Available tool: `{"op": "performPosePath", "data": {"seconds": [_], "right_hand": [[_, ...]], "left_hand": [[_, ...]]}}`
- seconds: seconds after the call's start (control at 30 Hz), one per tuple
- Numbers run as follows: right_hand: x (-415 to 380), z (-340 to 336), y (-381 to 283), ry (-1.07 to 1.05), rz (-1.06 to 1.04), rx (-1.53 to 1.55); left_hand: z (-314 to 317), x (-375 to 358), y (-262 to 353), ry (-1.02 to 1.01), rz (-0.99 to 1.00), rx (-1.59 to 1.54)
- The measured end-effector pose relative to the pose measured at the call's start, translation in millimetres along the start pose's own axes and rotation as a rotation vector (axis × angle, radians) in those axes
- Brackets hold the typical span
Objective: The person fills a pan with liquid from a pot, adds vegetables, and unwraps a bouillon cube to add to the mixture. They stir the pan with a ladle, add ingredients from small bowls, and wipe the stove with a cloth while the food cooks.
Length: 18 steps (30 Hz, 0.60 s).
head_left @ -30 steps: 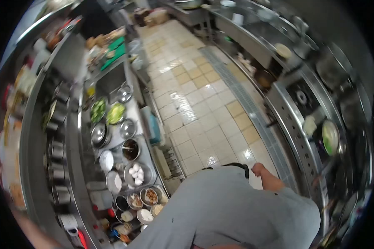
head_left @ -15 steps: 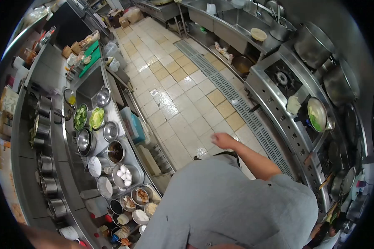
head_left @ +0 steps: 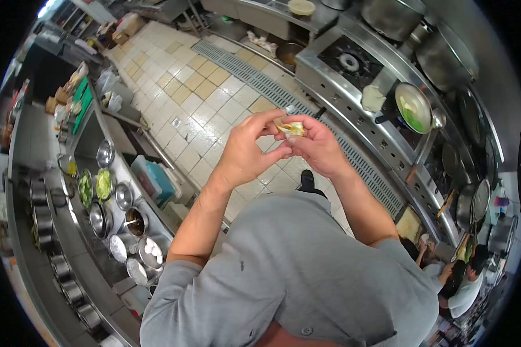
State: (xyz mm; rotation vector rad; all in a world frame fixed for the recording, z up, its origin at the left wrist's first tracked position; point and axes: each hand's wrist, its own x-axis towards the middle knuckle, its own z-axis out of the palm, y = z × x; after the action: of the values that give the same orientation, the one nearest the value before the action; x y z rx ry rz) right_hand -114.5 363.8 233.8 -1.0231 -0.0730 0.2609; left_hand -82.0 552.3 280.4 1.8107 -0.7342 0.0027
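Both my hands are raised together over the tiled floor, in front of my grey shirt. A small, crinkled white and yellow packet (head_left: 292, 128) sits between them. My right hand (head_left: 315, 147) grips it between thumb and curled fingers. On the other side, my left hand (head_left: 250, 149) has its thumb and fingertips pressed up to the packet's near edge. What is inside the packet is too small to tell.
A pan (head_left: 414, 107) with green and pale food sits on the stove (head_left: 359, 110) at right, beside a folded cloth (head_left: 373, 98). Metal bowls, eggs (head_left: 153, 252) and greens (head_left: 103, 184) stand on the left counter. People work at lower right (head_left: 466, 292).
Both hands have come together at the centre, now with the small packet between them. The view has turned toward the stove, and more of the people at lower right shows.
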Motion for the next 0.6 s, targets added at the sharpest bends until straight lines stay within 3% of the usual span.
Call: {"op": "performPosePath", "data": {"seconds": [0.13, 0.2, 0.23, 0.3, 0.37, 0.43, 0.5, 0.53, 0.57, 0.6], "right_hand": [[-17, -58, -37, 0.158, 0.016, -0.052], [-22, -92, -53, 0.205, -0.013, -0.120], [-27, -108, -59, 0.241, -0.028, -0.185], [-36, -140, -73, 0.244, -0.030, -0.208], [-44, -167, -88, 0.320, 0.027, -0.374], [-48, -202, -84, 0.456, -0.062, -0.402], [-51, -229, -92, 0.659, -0.238, -0.692], [-54, -239, -100, 0.693, -0.112, -0.483], [-56, -247, -101, 0.703, -0.111, -0.473], [-57, -253, -100, 0.767, -0.272, -0.622]], "left_hand": [[69, 46, -38, -0.018, -0.062, -0.290], [102, 72, -40, -0.097, -0.333, -0.430], [122, 84, -40, -0.120, -0.336, -0.428], [163, 106, -38, -0.094, -0.540, -0.514], [194, 128, -35, -0.115, -0.547, -0.473], [222, 146, -35, -0.127, -0.555, -0.437], [245, 159, -40, -0.179, -0.486, -0.343], [256, 164, -41, -0.192, -0.491, -0.340], [268, 169, -41, -0.162, -0.576, -0.529], [279, 175, -41, -0.130, -0.657, -0.718]]}}
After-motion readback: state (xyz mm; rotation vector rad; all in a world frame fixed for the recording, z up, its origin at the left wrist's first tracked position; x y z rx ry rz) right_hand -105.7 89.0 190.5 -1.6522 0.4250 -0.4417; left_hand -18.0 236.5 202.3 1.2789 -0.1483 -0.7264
